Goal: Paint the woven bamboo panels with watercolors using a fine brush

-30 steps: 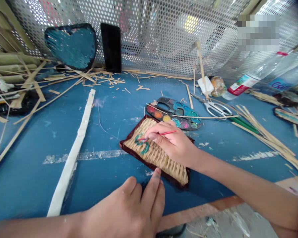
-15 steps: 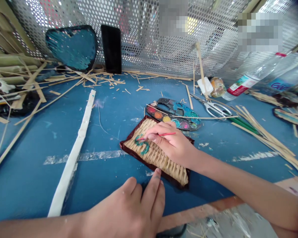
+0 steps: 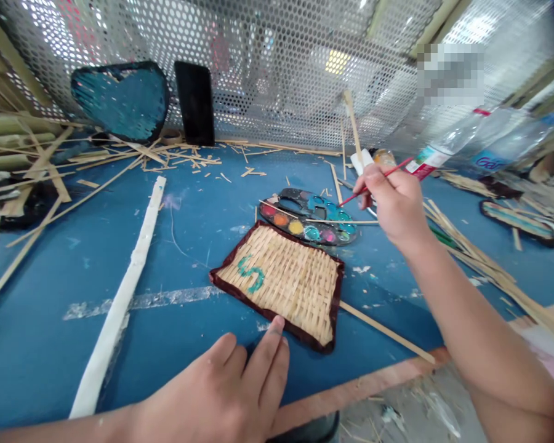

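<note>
Woven mat [image 3: 286, 283] at centre; my left hand [image 3: 221, 394], fingers loosely flat, touches its near edge. Right hand [image 3: 392, 203] pinches red brush [image 3: 373, 183] over paint palette [image 3: 311, 218].

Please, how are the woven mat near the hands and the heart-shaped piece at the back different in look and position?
The woven mat is rectangular, while the heart-shaped piece is a heart. The mat is pale straw with a dark red border and a green painted mark; the heart is teal all over. The mat lies flat on the blue table, with the left hand at its near edge; the heart leans upright against the perforated metal screen.
</note>
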